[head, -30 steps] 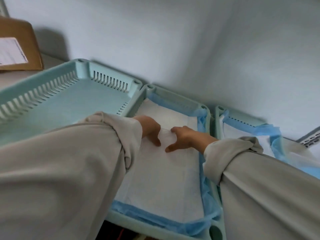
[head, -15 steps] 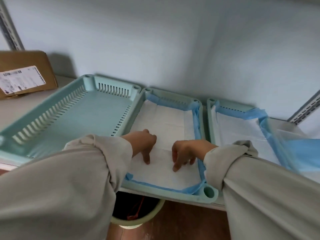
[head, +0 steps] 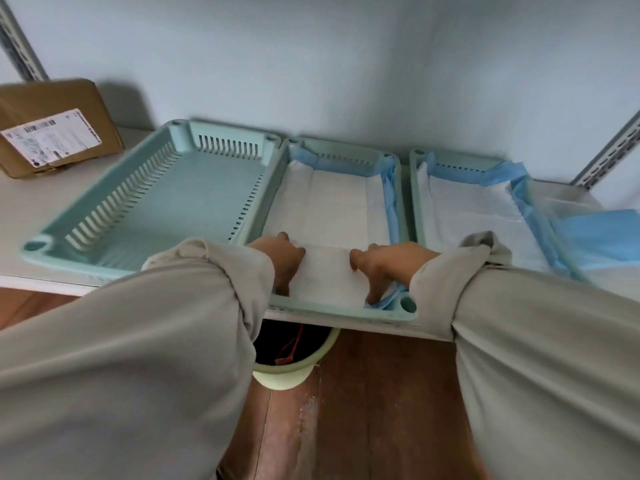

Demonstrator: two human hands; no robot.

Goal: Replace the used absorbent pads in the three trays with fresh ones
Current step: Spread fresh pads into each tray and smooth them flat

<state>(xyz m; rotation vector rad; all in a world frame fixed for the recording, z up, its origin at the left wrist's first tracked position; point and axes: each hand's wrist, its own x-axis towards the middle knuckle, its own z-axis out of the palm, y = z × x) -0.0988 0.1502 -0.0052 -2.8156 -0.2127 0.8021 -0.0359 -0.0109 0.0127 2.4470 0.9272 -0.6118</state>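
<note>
Both hands press down on the white absorbent pad with blue edging (head: 332, 209) lining the middle pale-green plastic tray (head: 403, 202): the left hand (head: 282, 259) and right hand (head: 384, 268), fingers extended downward, flatten its near edge. The left slotted tray (head: 104, 209) lies bare; the right tray (head: 414, 188) is lined.

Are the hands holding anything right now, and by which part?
Nothing looks gripped. Both hands, left and right, press the near end of the pad down in the middle tray; the right fingertips reach its blue near-right corner.
</note>
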